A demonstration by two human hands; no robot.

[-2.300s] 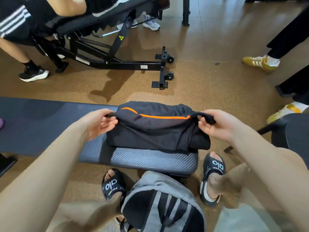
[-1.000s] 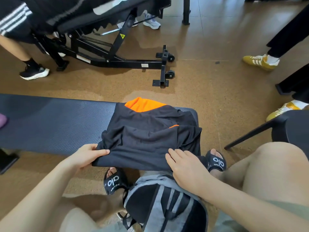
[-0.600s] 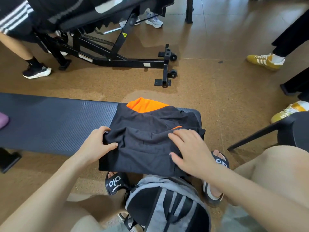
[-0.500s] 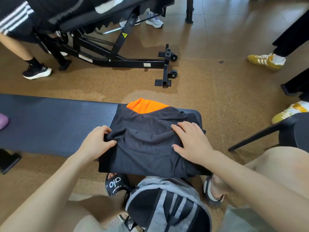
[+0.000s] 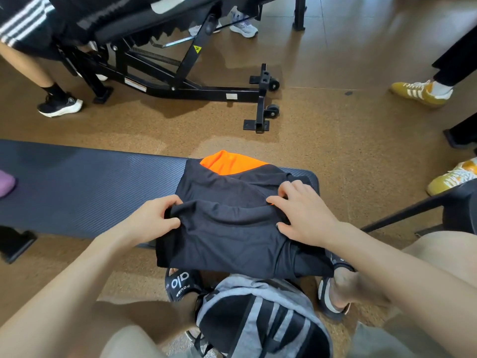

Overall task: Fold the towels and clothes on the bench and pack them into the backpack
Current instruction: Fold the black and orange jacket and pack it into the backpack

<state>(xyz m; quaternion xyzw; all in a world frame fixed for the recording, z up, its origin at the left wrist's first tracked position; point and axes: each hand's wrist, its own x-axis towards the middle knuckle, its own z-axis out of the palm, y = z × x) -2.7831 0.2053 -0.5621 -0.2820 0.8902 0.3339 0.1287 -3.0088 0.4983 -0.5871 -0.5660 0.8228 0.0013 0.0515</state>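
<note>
Left grip point(image 5: 154, 218) pinches the black garment point(image 5: 232, 228) on the bench point(image 5: 77, 187); right grip point(image 5: 302, 210) presses it flat, fingers spread.

The near black slide sandal point(image 5: 180, 282), on the foot left of the backpack, reads "alo" in big white letters, with a smaller line beneath that is too small to make out. On the far weight bench frame point(image 5: 196, 91), a yellow warning triangle point(image 5: 197, 49) and white stickers point(image 5: 135, 84) show, their print unreadable.
</note>
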